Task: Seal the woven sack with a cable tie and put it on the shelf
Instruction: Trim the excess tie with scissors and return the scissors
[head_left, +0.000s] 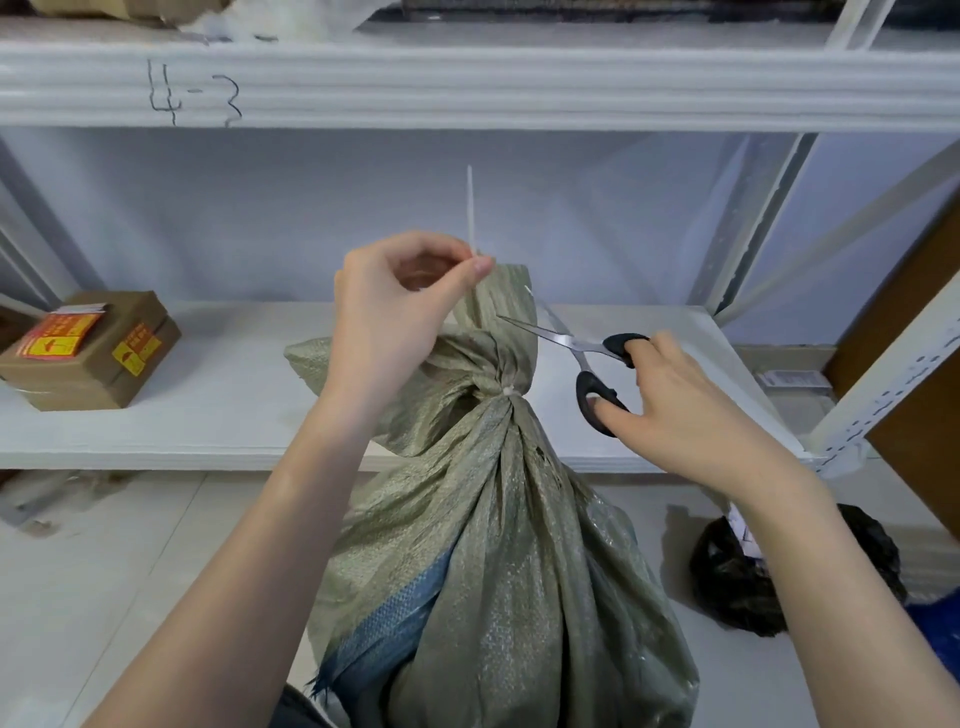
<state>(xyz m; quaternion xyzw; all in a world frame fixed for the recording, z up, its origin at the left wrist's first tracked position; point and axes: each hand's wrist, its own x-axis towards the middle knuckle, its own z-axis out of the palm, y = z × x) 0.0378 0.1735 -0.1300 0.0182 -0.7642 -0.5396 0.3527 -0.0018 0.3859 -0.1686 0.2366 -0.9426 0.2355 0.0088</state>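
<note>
Head cam: your left hand (402, 306) pinches the cable tie (471, 213) tail upright, right hand (691, 410) holds open scissors (576, 353). Woven sack (493, 545) sits on the floor against the shelf (218, 415) front edge, so snip close to the lock, clear of fabric.

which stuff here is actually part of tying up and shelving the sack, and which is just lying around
In use: woven sack; cable tie pinched by left hand; scissors open in right hand; shelf.

Lying about: taped cardboard box on the shelf; black bag on the floor.
</note>
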